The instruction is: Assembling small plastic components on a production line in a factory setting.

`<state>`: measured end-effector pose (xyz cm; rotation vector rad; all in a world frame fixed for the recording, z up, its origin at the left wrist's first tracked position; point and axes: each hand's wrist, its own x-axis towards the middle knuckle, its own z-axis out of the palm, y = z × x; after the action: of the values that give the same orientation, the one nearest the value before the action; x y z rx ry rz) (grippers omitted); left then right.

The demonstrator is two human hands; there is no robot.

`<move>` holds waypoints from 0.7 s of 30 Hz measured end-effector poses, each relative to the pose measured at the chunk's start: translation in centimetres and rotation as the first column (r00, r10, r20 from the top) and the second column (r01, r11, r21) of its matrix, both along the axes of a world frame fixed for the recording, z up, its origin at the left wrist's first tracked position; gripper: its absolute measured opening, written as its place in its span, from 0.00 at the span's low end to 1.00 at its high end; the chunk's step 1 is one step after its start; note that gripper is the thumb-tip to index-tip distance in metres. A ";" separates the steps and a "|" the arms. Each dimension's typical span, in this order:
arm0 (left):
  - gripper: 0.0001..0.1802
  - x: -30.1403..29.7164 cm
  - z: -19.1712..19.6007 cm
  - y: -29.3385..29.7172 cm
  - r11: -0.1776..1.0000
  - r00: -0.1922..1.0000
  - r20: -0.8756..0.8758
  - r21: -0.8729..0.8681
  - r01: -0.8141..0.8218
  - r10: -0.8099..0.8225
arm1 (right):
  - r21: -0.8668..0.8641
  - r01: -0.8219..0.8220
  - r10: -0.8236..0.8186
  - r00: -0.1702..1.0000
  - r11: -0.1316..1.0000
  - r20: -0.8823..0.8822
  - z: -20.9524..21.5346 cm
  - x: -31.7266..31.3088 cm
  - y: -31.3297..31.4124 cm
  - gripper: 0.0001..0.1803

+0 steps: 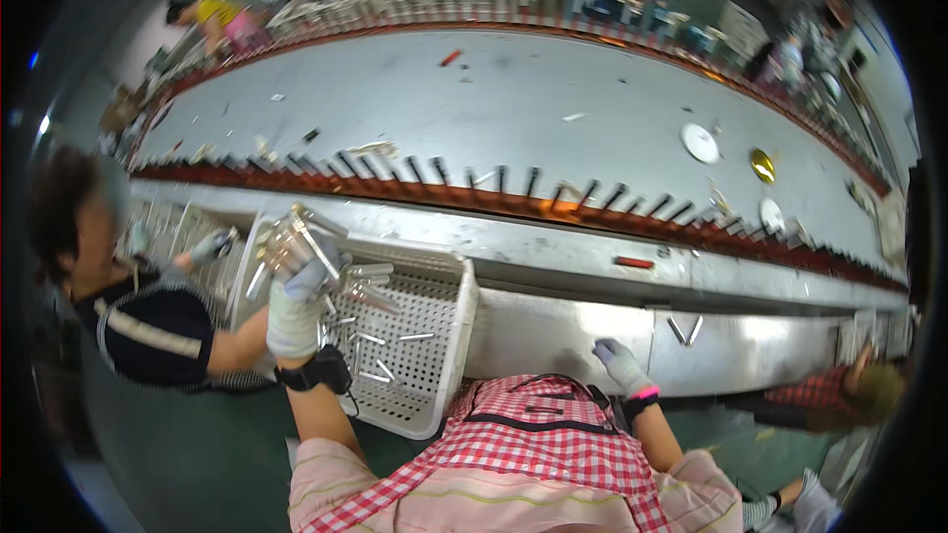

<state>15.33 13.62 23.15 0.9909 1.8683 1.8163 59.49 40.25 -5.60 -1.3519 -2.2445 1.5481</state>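
My left hand (299, 308), in a white glove with pale grey fingers, is closed around a bunch of clear and silvery tubes (296, 242). It is raised over the left side of a white perforated basket (456, 336). More tubes (380, 371) lie scattered on the basket floor, and a cluster sits beside the hand. My right hand (622, 365), gloved the same way, is over the near part of a metal work surface (553, 331), with its fingers stretched out and nothing visible in them. Two slim silvery tubes (686, 331) lie in a V shape to its right.
Beyond the ledge runs an orange-brown rail (494, 199) with a row of dark upright pegs, bordering a wide grey table (395, 89). White discs (700, 143) and a gold disc (762, 166) lie on it. A co-worker (148, 316) sits close on my left; others work across the table.
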 end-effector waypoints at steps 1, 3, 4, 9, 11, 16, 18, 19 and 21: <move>0.13 0.1 0.1 0.2 0.997 0.994 -0.077 0.000 0.083 -0.082 | -0.007 -0.004 0.004 0.999 1.000 -0.051 1.8 -1.0 0.0 0.20; 0.13 1.6 2.2 1.1 0.945 0.650 -0.748 -0.296 -0.143 -0.136 | 0.113 -0.076 0.084 0.994 0.991 -0.074 5.9 -2.8 -0.1 0.21; 0.14 1.2 0.3 1.5 0.973 0.844 -0.533 -0.216 -0.077 -0.052 | 0.093 -0.078 0.088 0.990 0.993 -0.114 8.0 -3.7 -0.3 0.21; 0.16 7.7 1.8 9.5 0.978 0.865 0.458 0.141 0.156 -0.204 | 0.250 -0.290 0.344 0.914 0.924 -0.214 10.3 -6.5 0.3 0.23; 0.21 9.7 0.9 12.0 0.904 0.755 0.497 0.248 0.347 -0.426 | 0.128 -0.226 0.258 0.887 0.966 -0.382 11.7 -8.0 -0.5 0.23; 0.23 12.3 -1.9 14.1 0.922 0.747 0.543 0.177 0.345 -0.384 | -0.072 -0.112 0.049 0.810 0.991 -0.585 16.1 -7.3 -0.1 0.24; 0.23 9.3 -2.7 12.4 0.946 0.738 0.602 0.108 0.304 -0.306 | -0.077 -0.037 -0.005 0.874 0.996 -0.487 14.2 -5.2 0.8 0.23; 0.23 8.2 -3.1 11.3 0.965 0.726 0.647 0.064 0.254 -0.234 | -0.056 0.013 -0.034 0.916 0.998 -0.401 13.7 -3.5 1.1 0.23; 0.24 5.5 -3.4 7.7 0.885 0.654 0.599 0.355 0.300 -0.462 | 0.070 0.103 -0.076 0.945 0.992 -0.320 5.6 0.1 1.9 0.22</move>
<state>20.83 21.31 19.80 0.5955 0.9370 1.8008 59.64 42.17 0.00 -1.0769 -2.0019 1.4956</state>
